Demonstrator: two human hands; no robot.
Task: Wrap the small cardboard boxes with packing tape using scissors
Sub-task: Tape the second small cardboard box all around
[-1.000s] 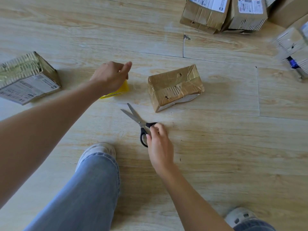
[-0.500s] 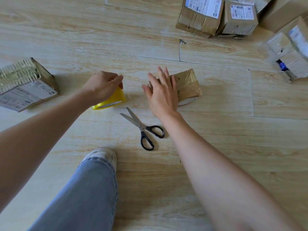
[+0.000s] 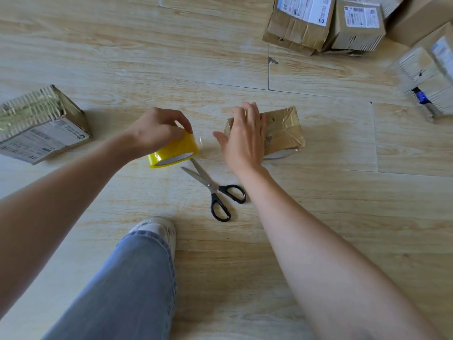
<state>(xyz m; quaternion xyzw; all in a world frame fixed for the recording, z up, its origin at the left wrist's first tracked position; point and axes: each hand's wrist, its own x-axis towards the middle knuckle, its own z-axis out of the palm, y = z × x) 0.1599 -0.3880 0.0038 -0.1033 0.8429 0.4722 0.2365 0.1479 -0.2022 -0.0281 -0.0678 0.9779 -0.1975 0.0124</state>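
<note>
A small taped cardboard box [image 3: 283,132] lies on the wooden floor at centre. My right hand [image 3: 244,138] rests flat on its left part, fingers straight, hiding that end. My left hand [image 3: 157,130] grips a yellow roll of packing tape [image 3: 172,152] that stands on the floor left of the box. A clear strip of tape seems to run from the roll toward the box. Black-handled scissors [image 3: 215,190] lie on the floor just below the roll and my right hand, blades apart, untouched.
Another taped box with a label [image 3: 41,125] lies at the far left. A pile of labelled cardboard boxes [image 3: 326,23] fills the top right, with more [image 3: 426,77] at the right edge. My jeans leg and white shoe [image 3: 157,229] reach in from below.
My right hand let go of the scissors and moved up onto the box. My left hand has tilted the tape roll and shifted it slightly toward the box.
</note>
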